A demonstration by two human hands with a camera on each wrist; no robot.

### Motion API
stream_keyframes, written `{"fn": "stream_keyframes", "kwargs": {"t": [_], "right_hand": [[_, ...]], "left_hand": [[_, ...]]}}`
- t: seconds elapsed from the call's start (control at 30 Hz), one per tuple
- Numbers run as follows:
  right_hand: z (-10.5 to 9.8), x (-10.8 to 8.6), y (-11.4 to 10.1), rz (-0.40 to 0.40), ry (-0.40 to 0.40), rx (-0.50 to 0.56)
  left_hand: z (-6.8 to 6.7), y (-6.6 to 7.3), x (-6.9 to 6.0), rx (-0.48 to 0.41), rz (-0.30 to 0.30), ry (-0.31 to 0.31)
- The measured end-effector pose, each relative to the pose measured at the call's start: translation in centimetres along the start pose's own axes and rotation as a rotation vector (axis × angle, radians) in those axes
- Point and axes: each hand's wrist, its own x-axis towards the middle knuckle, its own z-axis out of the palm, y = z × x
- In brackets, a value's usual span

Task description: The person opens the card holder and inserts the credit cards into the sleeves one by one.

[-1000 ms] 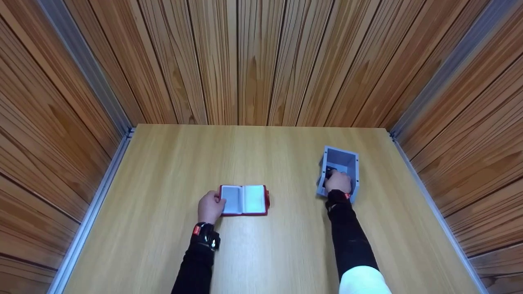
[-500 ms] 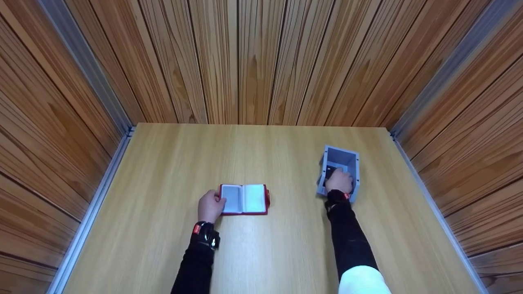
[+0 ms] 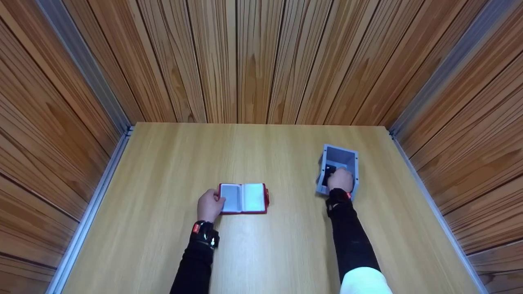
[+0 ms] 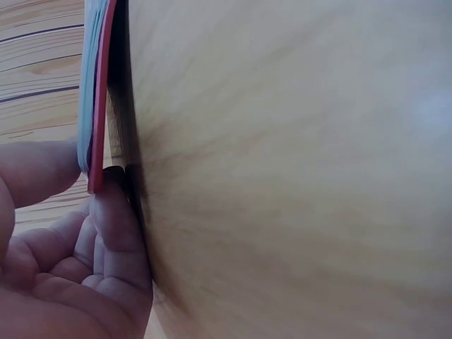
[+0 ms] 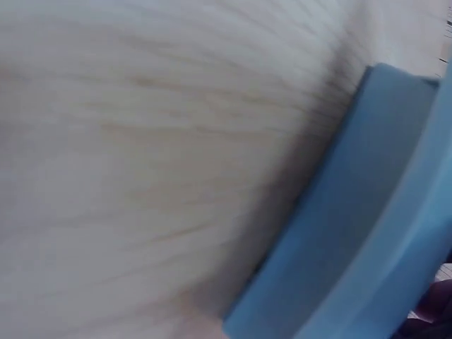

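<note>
In the head view a red card holder (image 3: 253,198) lies spread flat on the table, pale sleeves facing up. My left hand (image 3: 210,205) pinches its left edge. Seen from the left wrist, the thumb (image 4: 39,173) is on the sleeve side and a finger (image 4: 116,219) under the red cover. To the right, my right hand (image 3: 341,179) reaches down into a grey-blue bin (image 3: 342,152). Beside it in the bin is a dark object (image 3: 328,173), too small to identify. The right fingertips are hidden; the right wrist view mostly shows the bin's outer wall (image 5: 339,212).
The light wood table (image 3: 261,159) is bounded by metal rails (image 3: 88,216) at its sides. Wood-panelled walls (image 3: 253,61) rise behind it and on both sides. The bin stands toward the table's back right.
My right hand has shifted slightly within the bin, toward its right side, and more of the dark object shows on the left. The left hand and card holder stay in place.
</note>
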Motion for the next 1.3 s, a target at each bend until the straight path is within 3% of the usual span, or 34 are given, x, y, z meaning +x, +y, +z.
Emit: {"fn": "stream_keyframes", "kwargs": {"t": [0.37, 0.5, 0.77, 0.93, 1.1, 1.3], "right_hand": [[-1.9, 0.4, -1.2, 0.01, -0.009, 0.072], [-3.1, 0.3, -1.3, -0.012, 0.03, 0.099], [-5.4, 0.0, -1.4, -0.028, 0.134, 0.173], [-7.1, -0.5, -2.6, -0.053, 0.184, 0.232], [-8.0, -1.6, -4.5, -0.108, 0.21, 0.294], [-7.6, -3.3, -6.6, -0.218, 0.209, 0.362]], "left_hand": [[0.0, 0.0, 0.0, 0.013, -0.006, 0.005], [0.0, 0.0, 0.0, 0.008, -0.015, 0.001], [0.0, -0.1, -0.1, 0.012, 0.036, 0.032], [0.0, -0.1, -0.1, 0.021, 0.055, 0.048], [-0.1, 0.0, 0.0, 0.009, 0.04, 0.04], [0.0, 0.0, -0.1, 0.009, 0.022, 0.028]]}}
